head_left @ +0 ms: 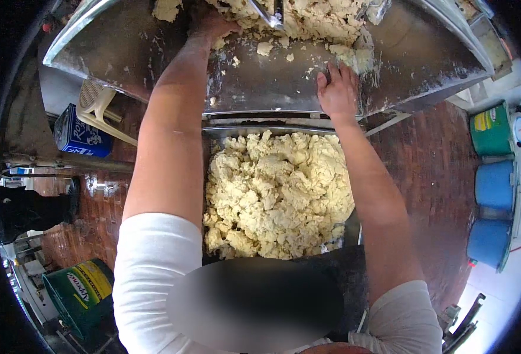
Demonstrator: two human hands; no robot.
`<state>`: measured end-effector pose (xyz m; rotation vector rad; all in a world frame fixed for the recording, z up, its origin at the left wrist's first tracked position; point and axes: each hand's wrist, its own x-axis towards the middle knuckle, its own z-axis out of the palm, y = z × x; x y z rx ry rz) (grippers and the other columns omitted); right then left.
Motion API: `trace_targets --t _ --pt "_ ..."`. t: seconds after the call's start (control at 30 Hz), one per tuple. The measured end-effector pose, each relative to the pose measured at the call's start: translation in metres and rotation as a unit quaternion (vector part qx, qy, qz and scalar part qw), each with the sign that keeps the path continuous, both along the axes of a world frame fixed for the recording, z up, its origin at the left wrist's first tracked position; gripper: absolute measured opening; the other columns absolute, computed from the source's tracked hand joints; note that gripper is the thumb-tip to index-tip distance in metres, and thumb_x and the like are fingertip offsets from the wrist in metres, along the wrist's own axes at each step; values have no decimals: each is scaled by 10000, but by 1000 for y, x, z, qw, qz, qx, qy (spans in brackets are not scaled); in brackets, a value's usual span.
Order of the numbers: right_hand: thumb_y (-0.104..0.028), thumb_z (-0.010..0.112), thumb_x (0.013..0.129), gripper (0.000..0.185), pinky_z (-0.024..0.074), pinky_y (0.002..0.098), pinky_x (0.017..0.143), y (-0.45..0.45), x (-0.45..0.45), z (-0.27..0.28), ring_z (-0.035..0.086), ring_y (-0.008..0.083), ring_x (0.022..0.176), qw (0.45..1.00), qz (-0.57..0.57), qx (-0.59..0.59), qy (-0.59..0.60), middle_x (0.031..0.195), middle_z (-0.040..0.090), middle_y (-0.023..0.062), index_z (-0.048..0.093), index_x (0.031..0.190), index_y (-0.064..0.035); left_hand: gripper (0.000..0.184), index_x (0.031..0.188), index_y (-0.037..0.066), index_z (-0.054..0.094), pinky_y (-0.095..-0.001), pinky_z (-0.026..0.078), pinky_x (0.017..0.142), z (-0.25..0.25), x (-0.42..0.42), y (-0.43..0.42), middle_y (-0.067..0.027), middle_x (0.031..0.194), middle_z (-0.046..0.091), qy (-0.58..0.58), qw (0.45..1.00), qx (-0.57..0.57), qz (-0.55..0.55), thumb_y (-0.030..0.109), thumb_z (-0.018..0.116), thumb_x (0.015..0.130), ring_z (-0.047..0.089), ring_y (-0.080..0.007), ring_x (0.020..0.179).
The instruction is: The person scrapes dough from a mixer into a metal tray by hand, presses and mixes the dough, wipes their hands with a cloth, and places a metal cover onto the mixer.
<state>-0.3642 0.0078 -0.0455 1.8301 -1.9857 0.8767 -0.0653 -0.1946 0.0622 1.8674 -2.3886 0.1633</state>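
Observation:
A large mass of pale, crumbly dough [313, 23] lies at the top of the view in a wide metal trough [260, 88]. My left hand [212, 26] reaches in at the left edge of this dough. Its thumb sticks out to the right, and its other fingers are mostly hidden. My right hand [338, 91] rests open on the trough's metal surface, fingers spread, just below a smear of dough and holding nothing visible. Below, between my forearms, a metal bin [213, 134] holds a heap of lumpy yellowish dough [278, 194].
A metal bar [277, 15] juts into the upper dough. On the left are a blue tin [83, 133], a plastic chair [95, 106], a green bucket [77, 292] and a person in dark clothes [30, 212]. Along the right wall stand a green container [489, 133] and blue buckets [492, 186].

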Motion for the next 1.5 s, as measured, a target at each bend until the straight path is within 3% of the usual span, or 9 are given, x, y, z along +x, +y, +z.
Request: trace_targets --t 0.33,0.4,0.6,0.73,0.8,1.0,1.27,1.43,1.5 --pt "-340 578 977 447 351 524 1172 2 6 6 477 414 1352 1000 -1 -6 -12 1419 563 228 661 1314 -58 1097 1538 -17 390 -476 472 1122 -28 14 25 -256 1563 432 34 999 -11 21 682 768 783 517 -422 1373" --pt "-342 584 977 435 377 515 1159 4 2 8 490 421 1344 1000 -13 -5 -5 1432 562 227 667 1311 -76 1111 1551 -3 379 -489 422 1163 -43 13 24 -251 1584 410 -48 974 -220 34 725 732 790 490 -421 1398" --pt "-344 576 975 444 378 503 1161 6 4 12 495 413 1341 1000 -10 21 15 1431 566 213 664 1310 -65 1031 1520 51 461 -489 449 1132 -43 12 -9 -232 1515 513 87 992 25 92 703 748 775 533 -384 1371" --pt "-379 550 992 454 383 484 1163 4 2 2 488 391 1358 999 -22 16 18 1453 558 195 654 1336 -101 1040 1660 174 195 -520 266 1252 -36 32 34 -193 1699 179 123 988 87 -22 645 701 883 199 -402 1554" --pt "-360 572 951 466 362 507 1162 3 3 3 498 371 1327 1000 -23 4 5 1422 564 175 660 1319 -89 965 1489 81 510 -461 504 1059 -55 46 19 -249 1337 652 163 979 -1 -121 687 754 777 629 -358 1261" --pt "-377 554 979 470 360 485 1176 3 3 3 471 367 1371 999 -28 26 5 1432 565 180 652 1349 -105 726 1333 37 596 -455 593 924 -20 21 205 -239 1291 639 283 958 33 -19 437 856 785 693 -354 1108" --pt "-377 585 958 458 384 482 1162 1 -1 4 508 378 1346 999 -28 26 11 1427 587 193 676 1317 -108 612 1235 -11 602 -438 552 918 -136 13 359 -222 1209 597 382 921 6 82 331 822 778 655 -355 1086" --pt "-352 579 939 437 409 484 1135 -1 1 0 532 380 1304 1000 -22 -16 4 1387 604 186 703 1271 -97 660 1292 -29 607 -460 570 913 -236 14 330 -262 1207 637 421 807 319 264 412 770 830 678 -380 1057" --pt "-336 582 918 428 423 487 1115 2 -4 -5 541 377 1273 1000 -17 -16 3 1347 617 173 721 1233 -83 644 1320 -41 599 -473 584 910 -275 13 293 -284 1212 649 346 890 205 216 404 738 876 687 -380 1075"
